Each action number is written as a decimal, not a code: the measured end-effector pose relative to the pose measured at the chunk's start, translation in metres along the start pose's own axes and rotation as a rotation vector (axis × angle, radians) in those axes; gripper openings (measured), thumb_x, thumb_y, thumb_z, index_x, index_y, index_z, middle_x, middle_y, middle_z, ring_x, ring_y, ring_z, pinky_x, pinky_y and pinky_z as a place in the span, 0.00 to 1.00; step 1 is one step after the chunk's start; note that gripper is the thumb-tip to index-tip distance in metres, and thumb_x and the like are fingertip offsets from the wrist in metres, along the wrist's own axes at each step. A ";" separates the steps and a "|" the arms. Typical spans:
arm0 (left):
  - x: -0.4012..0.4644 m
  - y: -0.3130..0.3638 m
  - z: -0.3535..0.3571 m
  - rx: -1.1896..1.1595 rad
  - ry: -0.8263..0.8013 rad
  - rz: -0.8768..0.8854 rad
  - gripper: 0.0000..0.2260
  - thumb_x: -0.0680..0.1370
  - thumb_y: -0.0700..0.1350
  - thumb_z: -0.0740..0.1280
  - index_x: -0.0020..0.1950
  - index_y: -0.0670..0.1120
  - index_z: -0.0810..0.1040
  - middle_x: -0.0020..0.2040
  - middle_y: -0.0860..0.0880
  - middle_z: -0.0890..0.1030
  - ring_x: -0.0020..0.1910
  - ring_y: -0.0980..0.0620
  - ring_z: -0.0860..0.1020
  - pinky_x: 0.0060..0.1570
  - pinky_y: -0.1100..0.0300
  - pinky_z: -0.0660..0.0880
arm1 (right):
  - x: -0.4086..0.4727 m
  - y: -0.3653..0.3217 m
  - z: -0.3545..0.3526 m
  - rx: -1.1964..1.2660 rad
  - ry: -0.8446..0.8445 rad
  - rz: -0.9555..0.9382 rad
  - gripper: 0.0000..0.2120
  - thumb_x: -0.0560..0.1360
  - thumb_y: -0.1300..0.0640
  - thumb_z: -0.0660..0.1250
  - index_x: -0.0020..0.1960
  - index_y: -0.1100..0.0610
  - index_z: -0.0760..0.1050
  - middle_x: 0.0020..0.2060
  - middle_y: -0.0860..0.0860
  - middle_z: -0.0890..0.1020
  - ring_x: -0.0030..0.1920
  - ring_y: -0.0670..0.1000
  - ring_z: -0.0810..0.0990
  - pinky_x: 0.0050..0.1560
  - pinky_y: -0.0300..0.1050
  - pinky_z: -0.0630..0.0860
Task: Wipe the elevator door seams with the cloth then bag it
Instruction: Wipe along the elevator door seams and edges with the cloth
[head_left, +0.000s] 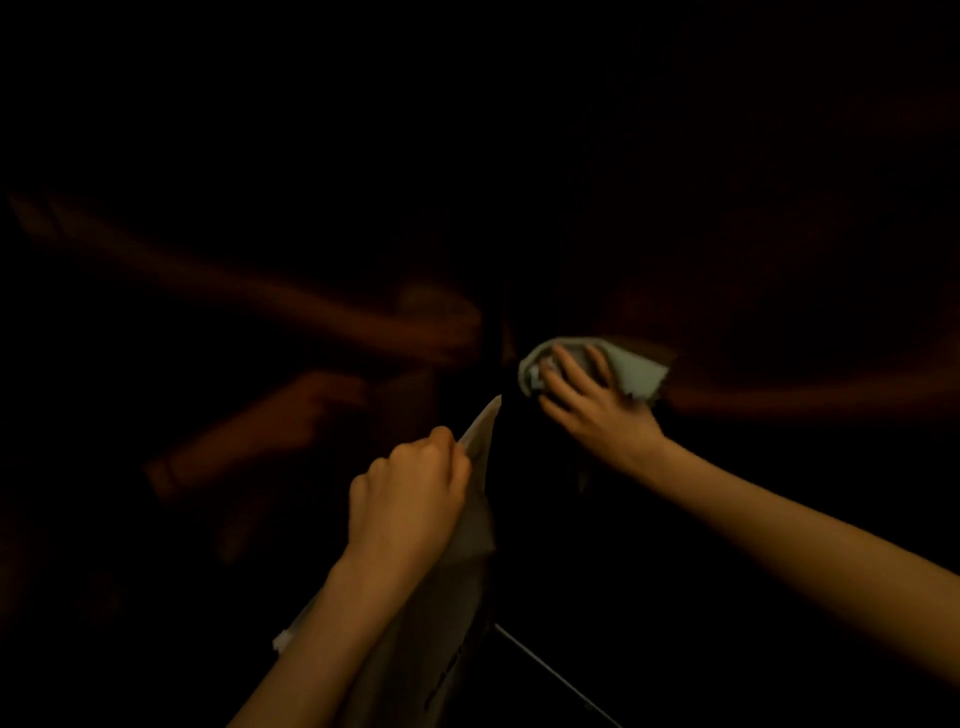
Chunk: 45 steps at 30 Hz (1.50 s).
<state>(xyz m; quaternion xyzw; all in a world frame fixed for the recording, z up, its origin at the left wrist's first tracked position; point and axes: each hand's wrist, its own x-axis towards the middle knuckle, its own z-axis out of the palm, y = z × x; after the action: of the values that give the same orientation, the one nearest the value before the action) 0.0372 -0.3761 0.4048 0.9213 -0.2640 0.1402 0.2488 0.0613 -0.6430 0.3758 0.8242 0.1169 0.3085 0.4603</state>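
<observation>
Wiping is the step in hand, judged from the pose: the elevator door (753, 234), dark and reflective, fills the far field, and its centre seam (496, 332) runs vertically between the two hands. A pale bag (475, 512) hangs on the near left of the seam, gripped at its upper edge by the left hand (408, 493), whose fingers are clenched around the material. The right hand (592, 410) lies just right of the seam, fingers spread flat and pressing the grey-green cloth (631, 371) against the door panel; the cloth is bunched under the fingertips, with a loose corner trailing right. For a clean pass, keep the folded leading edge of the cloth against the seam and draw it along the line with steady pressure (a flat palm spreads the load). Open room exists above and to the right on the panel. Below, a thin bright sill line (550, 673) marks the lower limit. The bag's upper corner sits close to the seam and could foul a downward stroke.
</observation>
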 end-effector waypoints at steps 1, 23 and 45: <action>0.005 0.005 -0.008 -0.001 -0.009 -0.002 0.11 0.81 0.53 0.53 0.48 0.48 0.71 0.44 0.48 0.79 0.45 0.42 0.78 0.40 0.51 0.74 | -0.003 0.004 -0.005 0.027 -0.071 -0.052 0.21 0.65 0.57 0.73 0.58 0.55 0.79 0.64 0.59 0.76 0.67 0.63 0.70 0.67 0.69 0.57; 0.080 0.123 -0.235 -0.022 -0.041 -0.094 0.12 0.81 0.52 0.53 0.48 0.47 0.71 0.45 0.49 0.79 0.46 0.44 0.78 0.38 0.55 0.68 | 0.140 0.268 -0.128 0.128 -0.147 -0.217 0.17 0.66 0.62 0.55 0.36 0.58 0.83 0.46 0.60 0.83 0.48 0.64 0.81 0.38 0.59 0.79; 0.158 0.180 -0.450 0.078 -0.065 0.012 0.12 0.81 0.52 0.53 0.50 0.47 0.71 0.46 0.48 0.79 0.47 0.43 0.78 0.37 0.56 0.65 | 0.264 0.514 -0.244 0.082 0.041 -0.144 0.14 0.68 0.64 0.57 0.37 0.60 0.82 0.46 0.58 0.83 0.49 0.61 0.82 0.32 0.49 0.76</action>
<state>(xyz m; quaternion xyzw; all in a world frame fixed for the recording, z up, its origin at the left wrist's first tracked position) 0.0100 -0.3352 0.9125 0.9328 -0.2717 0.1217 0.2032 0.0701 -0.6317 1.0032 0.8252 0.1977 0.2864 0.4448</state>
